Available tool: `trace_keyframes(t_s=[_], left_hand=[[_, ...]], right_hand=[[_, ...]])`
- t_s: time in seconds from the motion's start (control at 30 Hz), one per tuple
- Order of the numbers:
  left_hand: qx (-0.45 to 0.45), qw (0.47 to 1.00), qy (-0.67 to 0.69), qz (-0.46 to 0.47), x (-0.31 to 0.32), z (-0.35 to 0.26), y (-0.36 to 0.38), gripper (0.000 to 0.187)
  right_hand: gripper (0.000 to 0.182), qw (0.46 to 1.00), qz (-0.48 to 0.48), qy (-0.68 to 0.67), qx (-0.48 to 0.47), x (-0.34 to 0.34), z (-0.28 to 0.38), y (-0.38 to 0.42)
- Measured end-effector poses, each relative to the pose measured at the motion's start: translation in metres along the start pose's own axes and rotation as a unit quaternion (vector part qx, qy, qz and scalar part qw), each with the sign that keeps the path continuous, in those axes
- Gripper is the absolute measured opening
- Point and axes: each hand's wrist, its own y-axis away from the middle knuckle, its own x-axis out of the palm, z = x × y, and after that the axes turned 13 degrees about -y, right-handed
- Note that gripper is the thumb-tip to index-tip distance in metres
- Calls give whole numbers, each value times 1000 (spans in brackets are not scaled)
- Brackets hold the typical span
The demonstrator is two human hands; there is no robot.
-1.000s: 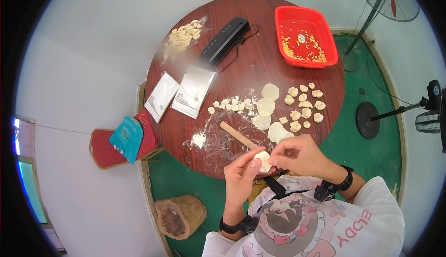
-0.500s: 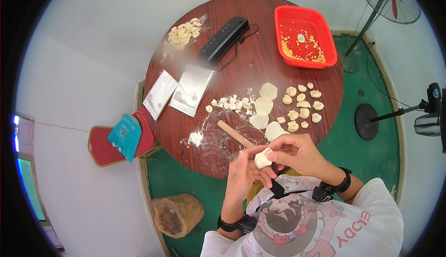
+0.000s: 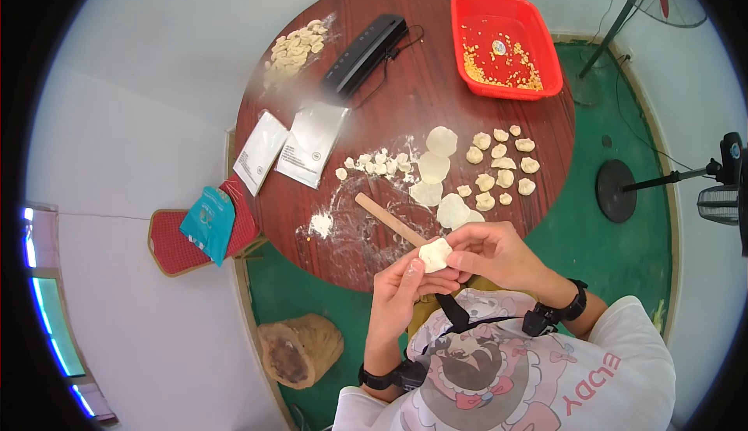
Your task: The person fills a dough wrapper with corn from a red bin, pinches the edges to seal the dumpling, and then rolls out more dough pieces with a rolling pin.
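A pale dumpling (image 3: pixel 435 255) is held between both my hands above the table's near edge. My left hand (image 3: pixel 399 284) grips its left side, thumb on top and fingers beneath. My right hand (image 3: pixel 492 256) pinches its right side with thumb and fingers. Just beyond them lies a wooden rolling pin (image 3: pixel 389 219), its near end hidden behind my hands. Flat round dough wrappers (image 3: pixel 434 168) form a column ahead of my right hand. To their right sit several shaped dumplings (image 3: pixel 484 182). Small floured dough pieces (image 3: pixel 380 165) lie left of the wrappers.
On the round table (image 3: pixel 421 42) are a red basin (image 3: pixel 506 49) with yellow bits, a black corded device (image 3: pixel 365 56), white packets (image 3: pixel 312 144), more dumplings (image 3: pixel 294 51) and a flour heap (image 3: pixel 320 225). A red chair (image 3: pixel 183 236), log stump (image 3: pixel 302 349) and fan (image 3: pixel 617 189) stand around.
My left hand has turned, its thumb and fingers closing on the dumpling where they were spread before. The dumpling has shifted slightly left and up. The whole view has tilted a little.
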Motion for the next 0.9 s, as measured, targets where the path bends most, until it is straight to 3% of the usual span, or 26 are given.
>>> trace_keyframes(t_s=[0.2,0.27,0.37,0.53,0.6,0.67,0.8,0.9], left_hand=[[-32,998,-61,-13,3,9,-11,35],[-49,997,-60,-9,8,15,-18,34],[-65,989,-124,-54,18,14,-23,32],[20,994,-88,-57,24,6,-24,35],[39,996,-72,-46,25,4,-23,32],[59,996,-56,-32,26,0,-22,31],[121,977,-167,-57,31,-10,-20,31],[146,962,-221,-62,31,-14,-22,31]], right_hand=[[27,999,-6,-27,23,-22,-14,-4],[27,998,-21,57,-22,-31,-28,-4],[27,997,-24,61,-49,-31,-22,0],[26,989,-14,94,-109,-30,4,6],[24,959,-14,175,-222,-33,6,6],[22,949,-2,190,-253,-33,13,5],[19,909,-1,229,-349,-34,12,5],[18,894,-15,261,-365,-33,15,7]])
